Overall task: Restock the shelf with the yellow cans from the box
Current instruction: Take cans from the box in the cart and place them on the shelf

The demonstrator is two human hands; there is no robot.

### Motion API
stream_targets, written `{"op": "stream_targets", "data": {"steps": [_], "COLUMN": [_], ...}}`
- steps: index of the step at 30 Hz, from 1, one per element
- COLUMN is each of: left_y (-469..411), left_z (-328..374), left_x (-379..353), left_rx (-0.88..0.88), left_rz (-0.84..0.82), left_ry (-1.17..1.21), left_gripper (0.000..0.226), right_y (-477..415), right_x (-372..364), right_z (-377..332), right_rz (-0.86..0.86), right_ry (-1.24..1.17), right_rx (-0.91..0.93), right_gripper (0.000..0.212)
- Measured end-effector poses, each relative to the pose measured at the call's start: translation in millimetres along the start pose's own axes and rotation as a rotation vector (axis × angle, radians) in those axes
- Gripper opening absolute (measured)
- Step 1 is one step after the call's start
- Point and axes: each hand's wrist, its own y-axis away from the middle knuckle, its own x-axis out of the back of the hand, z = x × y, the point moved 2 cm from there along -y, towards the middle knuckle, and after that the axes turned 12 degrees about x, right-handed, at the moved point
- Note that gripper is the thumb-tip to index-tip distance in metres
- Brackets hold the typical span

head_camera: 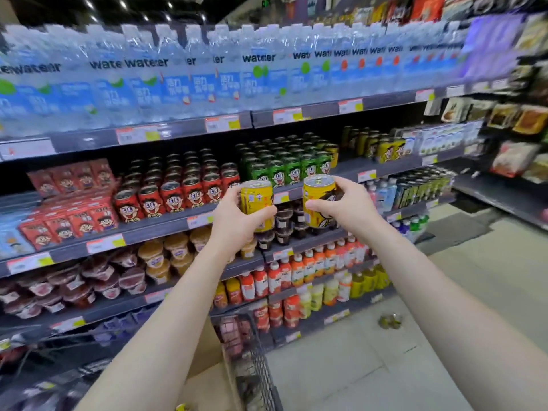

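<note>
Curled the fingers (237,194) of the left hand (237,223) round one yellow metal can (257,200), those of the right hand (347,209) round a second yellow can (318,203). Held both upright, apart, before the grey shelf (166,225) of red cans (166,197) and green cans (284,170), above the tan cardboard box (204,378).

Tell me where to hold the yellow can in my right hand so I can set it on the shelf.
Grip the yellow can round the middle of its side wall, coming from its right, as the right hand does now. It is an upright cylinder, so a hand wraps it evenly, and the flat base is left free to land on the shelf.
</note>
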Motion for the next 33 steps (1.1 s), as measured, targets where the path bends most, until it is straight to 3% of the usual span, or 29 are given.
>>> {"op": "stream_targets", "data": {"steps": [4,8,15,21,33], "left_y": [0.6,-10.4,-63.9,-146.9,-273.8], "left_z": [32.9,63.1,93.4,86.4,59.4], "left_x": [-62.6,-119.1,-195.6,-247.9,-319.5], "left_rx": [-0.009,-0.032,-0.041,-0.021,0.072], "left_rz": [0.004,-0.030,-0.033,0.016,0.094], "left_ry": [0.029,0.039,0.058,0.034,-0.018], "left_gripper": [0.067,0.066,0.063,0.065,0.074], "right_y": [-8.8,-27.5,-83.8,-164.9,-315.0], "right_x": [68.5,115.6,169.2,182.2,151.3], "right_z": [20.1,44.7,101.6,174.3,286.3], "right_rz": [0.002,0.007,0.033,-0.007,-0.148], "right_ry": [-0.011,0.019,-0.028,-0.050,-0.058], "right_rx": [0.003,0.007,-0.013,-0.036,-0.075], "right_gripper": [0.051,0.056,0.040,0.037,0.053]}}
